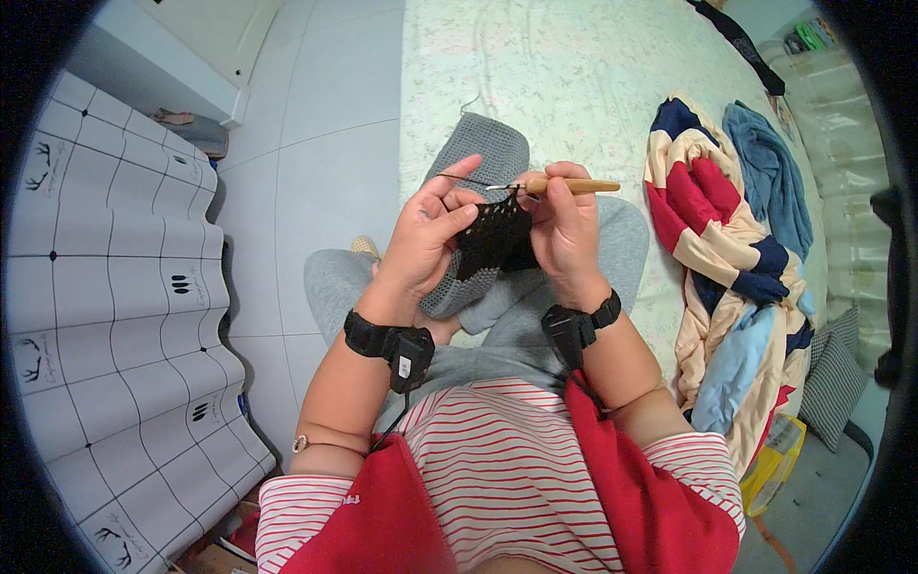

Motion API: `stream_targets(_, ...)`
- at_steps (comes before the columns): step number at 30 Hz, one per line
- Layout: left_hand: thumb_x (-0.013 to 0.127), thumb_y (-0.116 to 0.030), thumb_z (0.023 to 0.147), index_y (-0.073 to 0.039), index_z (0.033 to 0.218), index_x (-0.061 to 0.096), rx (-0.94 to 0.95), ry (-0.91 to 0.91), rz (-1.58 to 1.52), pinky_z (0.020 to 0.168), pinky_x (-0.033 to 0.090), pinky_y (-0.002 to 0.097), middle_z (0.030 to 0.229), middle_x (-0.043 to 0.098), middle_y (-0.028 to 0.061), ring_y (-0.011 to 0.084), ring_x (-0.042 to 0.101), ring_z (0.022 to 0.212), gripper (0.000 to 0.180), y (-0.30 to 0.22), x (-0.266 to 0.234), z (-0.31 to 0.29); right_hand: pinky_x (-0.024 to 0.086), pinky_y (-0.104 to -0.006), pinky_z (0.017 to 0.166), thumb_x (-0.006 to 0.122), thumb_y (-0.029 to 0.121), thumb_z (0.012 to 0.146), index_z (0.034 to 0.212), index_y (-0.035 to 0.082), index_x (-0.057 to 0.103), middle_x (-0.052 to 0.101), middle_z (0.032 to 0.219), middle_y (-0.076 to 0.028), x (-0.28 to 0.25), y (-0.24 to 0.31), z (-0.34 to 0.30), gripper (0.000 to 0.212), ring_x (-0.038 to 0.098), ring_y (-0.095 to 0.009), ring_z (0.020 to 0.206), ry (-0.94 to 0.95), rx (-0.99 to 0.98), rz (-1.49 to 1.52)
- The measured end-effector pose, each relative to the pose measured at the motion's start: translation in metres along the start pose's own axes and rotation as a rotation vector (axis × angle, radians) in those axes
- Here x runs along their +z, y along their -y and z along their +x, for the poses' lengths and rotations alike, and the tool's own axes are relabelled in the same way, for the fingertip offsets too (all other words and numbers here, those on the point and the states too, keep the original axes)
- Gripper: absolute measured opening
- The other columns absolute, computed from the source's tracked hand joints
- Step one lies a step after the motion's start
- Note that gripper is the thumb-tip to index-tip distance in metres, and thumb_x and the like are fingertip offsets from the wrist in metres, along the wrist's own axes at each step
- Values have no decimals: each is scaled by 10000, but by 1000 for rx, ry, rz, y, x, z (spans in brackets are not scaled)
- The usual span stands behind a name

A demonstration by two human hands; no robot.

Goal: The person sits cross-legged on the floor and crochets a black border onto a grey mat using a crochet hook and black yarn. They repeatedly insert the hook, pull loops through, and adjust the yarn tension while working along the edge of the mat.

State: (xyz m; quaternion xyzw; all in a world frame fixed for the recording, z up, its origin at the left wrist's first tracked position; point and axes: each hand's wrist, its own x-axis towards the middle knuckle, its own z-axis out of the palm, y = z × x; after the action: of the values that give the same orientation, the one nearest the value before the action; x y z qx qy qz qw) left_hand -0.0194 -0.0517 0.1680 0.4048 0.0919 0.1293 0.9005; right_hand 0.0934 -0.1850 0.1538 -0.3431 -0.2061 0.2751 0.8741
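Between my hands is a piece of black openwork crochet (490,235), its upper edge at a crochet hook (583,186) with a wooden handle. My right hand (566,230) grips the hook by that handle, its metal tip pointing left into the black loops. My left hand (430,228) pinches the left edge of the black piece between thumb and fingers, and its index finger is raised with dark yarn running from it toward the hook. Under the black piece, across my lap, lies a grey crocheted piece (492,143). Both wrists wear black strapped devices.
I sit at the edge of a bed with a pale floral sheet (535,67). A heap of cream, navy and red clothing (703,210) lies to the right, beside a blue garment (770,182). At left hangs a white grid-patterned curtain (124,277) over grey tiled floor (258,220).
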Motion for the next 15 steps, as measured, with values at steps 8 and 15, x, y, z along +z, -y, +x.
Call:
stream_targets(8, 672, -12, 804, 32, 1370, 380, -14, -5, 169, 755, 476, 223, 887, 635, 48, 108, 596, 818, 638, -3, 4, -2, 486, -317, 742, 548, 161, 939, 1049, 77, 513, 615, 892, -154, -8, 13, -4, 143, 588, -219, 844, 145, -56, -158)
stream_targets(15, 655, 36, 804, 33, 1305, 468, -11, -84, 178, 786, 478, 212, 910, 641, 50, 87, 590, 836, 534, -6, 10, -3, 504, -337, 773, 572, 120, 921, 1017, 27, 517, 627, 900, -148, -12, 18, -6, 145, 617, -217, 848, 193, -148, -285)
